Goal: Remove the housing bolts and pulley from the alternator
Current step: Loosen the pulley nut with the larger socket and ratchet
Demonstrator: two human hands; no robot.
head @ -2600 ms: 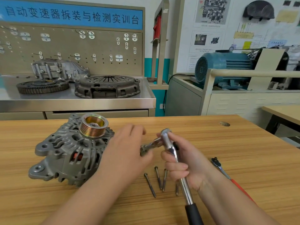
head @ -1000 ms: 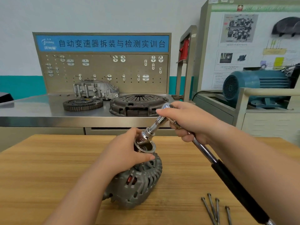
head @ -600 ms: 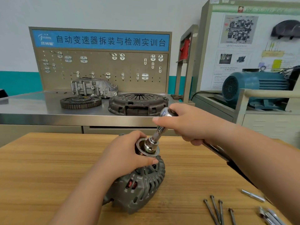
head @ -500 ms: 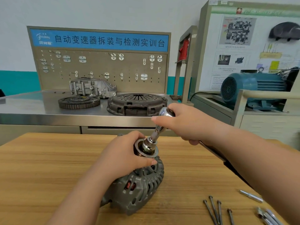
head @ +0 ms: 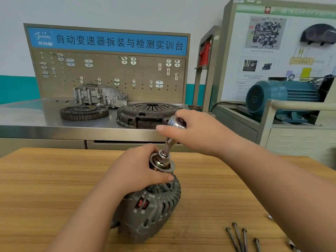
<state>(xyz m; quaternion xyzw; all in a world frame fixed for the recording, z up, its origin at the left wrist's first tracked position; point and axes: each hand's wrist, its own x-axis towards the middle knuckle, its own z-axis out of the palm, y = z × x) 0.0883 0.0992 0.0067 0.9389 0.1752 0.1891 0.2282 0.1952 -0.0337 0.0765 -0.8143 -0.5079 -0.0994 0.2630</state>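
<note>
The grey alternator [head: 151, 211] lies tilted on the wooden table [head: 45, 188], its pulley [head: 161, 165] pointing up and away from me. My left hand [head: 138, 170] wraps around the pulley and grips it. A chrome ratchet wrench [head: 175, 124] with an extension and socket [head: 164, 157] sits in the pulley's centre. My right hand [head: 196, 131] holds the ratchet's head from above; its handle is hidden behind my right forearm. Several long housing bolts [head: 240, 237] lie loose on the table at the lower right.
Behind the table stands a steel bench [head: 32, 117] with a flywheel [head: 83, 111], a clutch cover [head: 145, 113] and a gearbox housing [head: 99, 96] before a pegboard. A blue electric motor [head: 280, 95] sits at the right. Another tool tip [head: 292, 246] shows at the bottom right.
Since 2.6 s ago the alternator was tipped up and the socket set into the pulley. Over the last second my right hand swung the ratchet's handle back under my forearm; my left hand kept its grip.
</note>
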